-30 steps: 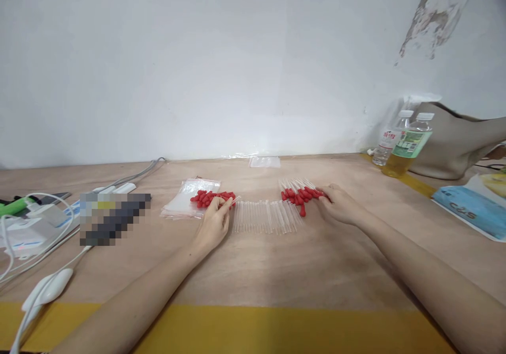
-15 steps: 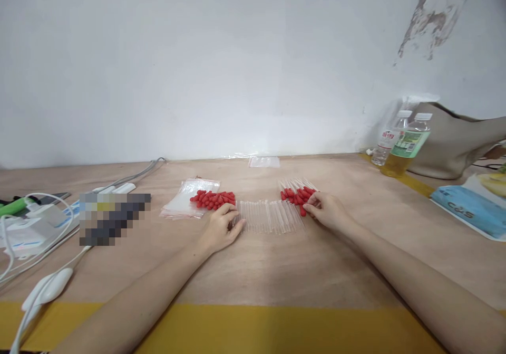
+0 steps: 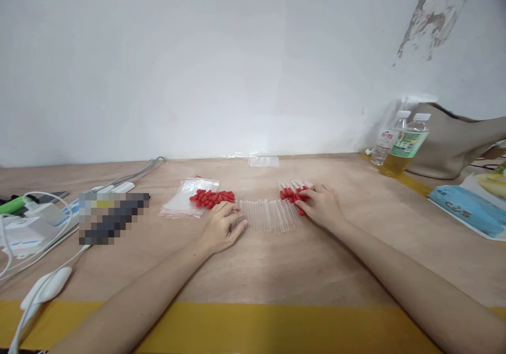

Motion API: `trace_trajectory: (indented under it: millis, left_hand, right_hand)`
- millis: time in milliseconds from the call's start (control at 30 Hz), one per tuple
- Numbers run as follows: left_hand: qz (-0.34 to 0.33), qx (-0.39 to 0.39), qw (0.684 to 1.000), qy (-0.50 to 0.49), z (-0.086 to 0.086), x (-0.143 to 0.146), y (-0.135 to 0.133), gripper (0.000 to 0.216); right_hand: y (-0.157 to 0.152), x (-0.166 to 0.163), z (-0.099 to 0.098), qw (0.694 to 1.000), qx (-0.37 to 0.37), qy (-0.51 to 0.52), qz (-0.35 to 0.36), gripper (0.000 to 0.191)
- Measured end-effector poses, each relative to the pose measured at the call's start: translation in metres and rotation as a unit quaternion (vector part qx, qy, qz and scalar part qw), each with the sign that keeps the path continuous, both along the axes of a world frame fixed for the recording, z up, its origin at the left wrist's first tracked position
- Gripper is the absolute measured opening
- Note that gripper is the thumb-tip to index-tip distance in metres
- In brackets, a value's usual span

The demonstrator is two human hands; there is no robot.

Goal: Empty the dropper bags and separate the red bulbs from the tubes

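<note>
A row of thin clear tubes (image 3: 269, 217) lies side by side on the wooden table between my hands. At its left end my left hand (image 3: 222, 228) rests with curled fingers, thumb and fingertips around the endmost tubes. Just behind that hand is a heap of small red bulbs (image 3: 211, 198), partly on a stack of clear plastic bags (image 3: 184, 198). My right hand (image 3: 323, 206) has its fingertips closed at a cluster of red-ended sticks (image 3: 290, 191), whose pale thin stems point toward the wall. The fingers cover part of this cluster, so the exact piece gripped is hard to see.
Leftward lie a power strip (image 3: 75, 206), white chargers (image 3: 27, 232) with cables and a white cable piece (image 3: 47, 288). A flat clear bag (image 3: 264, 161) lies by the wall. Two bottles (image 3: 404, 145), a grey bag (image 3: 446, 143) and a blue packet (image 3: 468, 209) are at right.
My right hand has moved slightly left, its fingers reaching further over the red-ended cluster. The left hand stays nearly in place at the tubes.
</note>
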State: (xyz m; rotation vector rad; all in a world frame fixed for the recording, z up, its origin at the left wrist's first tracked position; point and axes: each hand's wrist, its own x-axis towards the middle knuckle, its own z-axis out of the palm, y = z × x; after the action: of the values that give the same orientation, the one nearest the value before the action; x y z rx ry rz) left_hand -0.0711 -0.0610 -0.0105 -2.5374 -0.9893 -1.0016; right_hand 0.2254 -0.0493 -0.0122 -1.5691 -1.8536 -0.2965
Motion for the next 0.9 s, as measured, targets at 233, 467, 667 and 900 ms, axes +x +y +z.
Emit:
trace_trajectory:
  millis: [233,467,667,900]
  left_hand:
    - [-0.018,0.025,1.000,0.001,0.002,0.005,0.000,0.014]
    - [-0.016,0.060,0.998,-0.008,0.002,0.007,0.002,0.021]
    - [-0.003,0.128,0.992,0.019,0.005,0.019,0.004,0.034]
    - [-0.011,0.120,0.989,0.080,0.005,0.026,0.000,0.021]
  right_hand:
    - [0.002,-0.009,-0.004,0.999,-0.013,-0.038,-0.037,0.020]
    - [-0.003,-0.006,0.004,0.990,0.063,0.112,-0.059,0.029]
    - [-0.016,-0.025,0.001,0.962,0.053,0.200,0.178,0.023]
    - [-0.035,-0.053,-0.002,0.940,0.008,0.165,0.297,0.019]
